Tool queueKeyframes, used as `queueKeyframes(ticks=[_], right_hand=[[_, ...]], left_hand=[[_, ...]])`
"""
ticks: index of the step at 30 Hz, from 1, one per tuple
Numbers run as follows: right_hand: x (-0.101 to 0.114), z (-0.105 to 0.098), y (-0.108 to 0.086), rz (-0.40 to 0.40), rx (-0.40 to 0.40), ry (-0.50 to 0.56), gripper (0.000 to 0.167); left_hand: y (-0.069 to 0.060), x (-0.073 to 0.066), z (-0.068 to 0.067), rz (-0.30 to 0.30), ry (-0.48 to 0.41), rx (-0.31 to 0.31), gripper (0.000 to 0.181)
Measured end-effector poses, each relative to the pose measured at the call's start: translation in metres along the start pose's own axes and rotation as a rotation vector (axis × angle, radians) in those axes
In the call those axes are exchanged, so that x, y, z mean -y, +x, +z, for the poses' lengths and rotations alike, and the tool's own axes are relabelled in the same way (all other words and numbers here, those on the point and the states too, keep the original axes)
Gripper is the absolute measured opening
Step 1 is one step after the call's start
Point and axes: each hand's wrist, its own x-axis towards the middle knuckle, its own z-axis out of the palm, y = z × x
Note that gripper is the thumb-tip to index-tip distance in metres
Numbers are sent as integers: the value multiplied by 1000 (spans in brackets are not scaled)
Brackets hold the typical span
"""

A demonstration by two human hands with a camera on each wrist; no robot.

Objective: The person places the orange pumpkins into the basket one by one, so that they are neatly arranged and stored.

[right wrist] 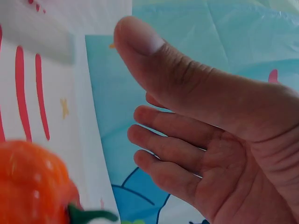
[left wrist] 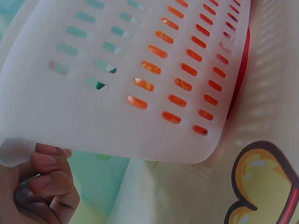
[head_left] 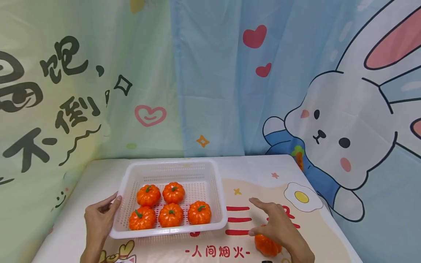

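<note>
A white plastic basket (head_left: pixel 215 182) with slotted walls holds several small orange toy pumpkins (head_left: pixel 171 215), each with a green stem. At the basket's left side, my left hand (head_left: pixel 100 219) pinches the rim between thumb and fingers; the left wrist view shows those fingers (left wrist: pixel 53 184) curled at the rim. My right hand (head_left: pixel 279 223) is to the right of the basket, thumb and fingers spread, holding nothing. Just below it, one more pumpkin (head_left: pixel 267 245) sits on the table, partly hidden by that hand. In the right wrist view this pumpkin (right wrist: pixel 32 182) appears apart from the fingers.
A printed cloth with red lettering, a fried egg (head_left: pixel 302 197) and stars covers the table (head_left: pixel 243 168). Behind stands a curtain (head_left: pixel 210 73) with hearts and a large rabbit. A small dark object (head_left: pixel 267 261) shows at the bottom edge.
</note>
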Motion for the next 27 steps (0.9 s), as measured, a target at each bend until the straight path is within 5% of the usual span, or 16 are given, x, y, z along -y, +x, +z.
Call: queueKeyframes(ticks=[27], right_hand=[[-49, 3, -5, 127, 104, -11, 90]], left_hand=[[0, 0, 1, -1, 1, 2, 32]])
